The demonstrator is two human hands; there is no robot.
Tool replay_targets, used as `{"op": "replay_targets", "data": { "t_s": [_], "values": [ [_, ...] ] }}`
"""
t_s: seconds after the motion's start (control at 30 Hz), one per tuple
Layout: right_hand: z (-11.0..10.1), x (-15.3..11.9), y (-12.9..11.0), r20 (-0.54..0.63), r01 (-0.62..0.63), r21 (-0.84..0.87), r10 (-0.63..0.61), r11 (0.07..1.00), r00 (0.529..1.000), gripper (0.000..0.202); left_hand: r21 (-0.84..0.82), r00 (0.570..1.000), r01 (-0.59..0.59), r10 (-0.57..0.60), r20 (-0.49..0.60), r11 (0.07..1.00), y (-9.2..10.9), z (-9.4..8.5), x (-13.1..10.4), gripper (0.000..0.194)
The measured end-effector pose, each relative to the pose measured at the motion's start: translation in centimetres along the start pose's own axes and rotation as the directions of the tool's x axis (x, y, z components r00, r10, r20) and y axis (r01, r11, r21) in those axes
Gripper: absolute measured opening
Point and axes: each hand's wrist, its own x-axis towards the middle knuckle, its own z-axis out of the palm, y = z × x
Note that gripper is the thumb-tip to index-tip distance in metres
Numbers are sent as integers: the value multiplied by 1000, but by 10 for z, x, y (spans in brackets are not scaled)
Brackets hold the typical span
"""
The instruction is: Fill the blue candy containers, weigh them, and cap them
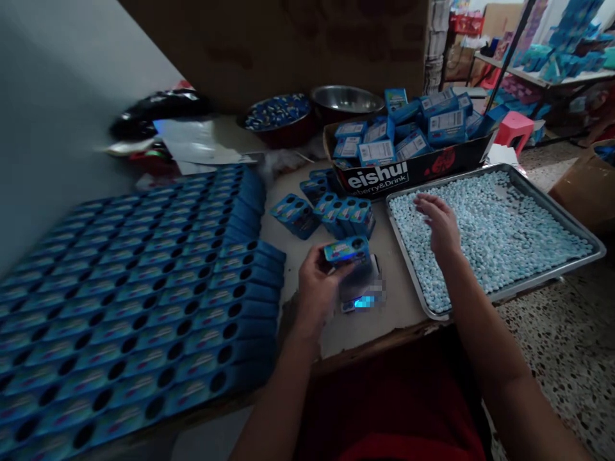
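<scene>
My left hand (318,282) is closed round a small blue box (346,251) with a round dark hole in its top. The box is held upright over a small digital scale (362,291) with a lit blue display; whether it touches the scale I cannot tell. My right hand (441,224) is above the left part of a metal tray (528,285), its fingers stretched out and pointing left. Pale blue and white pellets (500,237) cover most of the tray. Several similar blue boxes (343,214) stand just behind the scale.
Rows of blue boxes (144,301) fill the table's left side. A black carton (408,176) of blue boxes stands at the back, near a metal bowl (346,99) and a red basin (283,131) of blue pieces. A pink stool (514,128) is beyond.
</scene>
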Motion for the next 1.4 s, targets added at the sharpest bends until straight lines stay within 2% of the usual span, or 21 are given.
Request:
{"op": "replay_targets", "data": {
  "t_s": [0.07, 0.1, 0.17, 0.23, 0.3, 0.37, 0.47, 0.5, 0.57, 0.63, 0.7, 0.77, 0.87, 0.93, 1.0, 1.1, 1.27, 1.33, 1.4],
  "values": [
    [-3, 1, -1, -2, 179, -110, -180, 978, 984, 17, 8, 998, 49, -50, 47, 999, -9, -12, -11, 56],
    [-4, 2, 0, 0, 227, -138, -229, 964, 973, 18, 15, 995, 69, -70, 70, 998, -14, -16, -15, 56],
    [-6, 4, 2, 13, 224, -167, -225, 960, 974, 20, 20, 989, 95, -97, 108, 995, -22, -21, -21, 58],
    [-6, 5, 6, 28, 132, -195, -129, 972, 991, 22, 27, 988, 75, -78, 137, 997, -26, -27, -24, 69],
    [-7, 8, 10, 24, 42, -240, -37, 970, 999, 25, 46, 988, 10, -16, 151, 999, -24, -36, -25, 88],
    [-9, 11, 13, 12, 24, -291, -22, 956, 1000, 26, 39, 989, -86, 81, 127, 996, -18, -45, -24, 97],
    [-14, 19, 18, 19, 161, -428, -170, 889, 985, 23, -28, 969, -245, 244, -28, 969, -9, -49, -14, 76],
    [-16, 22, 18, 38, 234, -508, -250, 829, 967, 21, -26, 956, -282, 278, -98, 959, -8, -47, -8, 66],
    [-21, 27, 19, 113, 352, -699, -390, 622, 914, 17, 22, 922, -309, 305, -237, 951, -10, -41, 7, 50],
    [-26, 29, 19, 227, 386, -846, -408, 368, 885, 17, 86, 891, -295, 307, -335, 951, -19, -36, 20, 43],
    [-29, 28, 21, 314, 373, -914, -300, 162, 901, 21, 144, 879, -271, 306, -366, 952, -31, -35, 28, 40],
    [-31, 26, 24, 353, 360, -933, -160, 15, 922, 27, 182, 888, -246, 297, -351, 952, -41, -37, 30, 36],
    [-29, 21, 29, 378, 371, -917, -20, -146, 926, 30, 183, 907, -220, 270, -324, 958, -49, -40, 30, 29],
    [-26, 18, 32, 373, 372, -905, 34, -205, 927, 31, 187, 912, -210, 261, -315, 960, -50, -39, 32, 26],
    [-24, 19, 32, 347, 353, -910, 65, -218, 935, 31, 201, 915, -197, 254, -314, 960, -50, -37, 37, 22],
    [-25, 23, 29, 324, 331, -925, 71, -188, 943, 21, 197, 921, -169, 226, -317, 966, -50, -34, 43, 20],
    [-30, 31, 19, 279, 280, -958, 13, -65, 960, 14, 71, 942, -164, 178, -285, 984, -47, -34, 46, 31],
    [-30, 31, 17, 273, 273, -962, -27, 3, 962, 15, -36, 963, -163, 151, -222, 986, -43, -36, 46, 39],
    [-27, 31, 16, 260, 264, -962, -69, 66, 963, 17, -153, 991, -127, 117, -72, 980, -37, -40, 45, 51]
  ]
}}
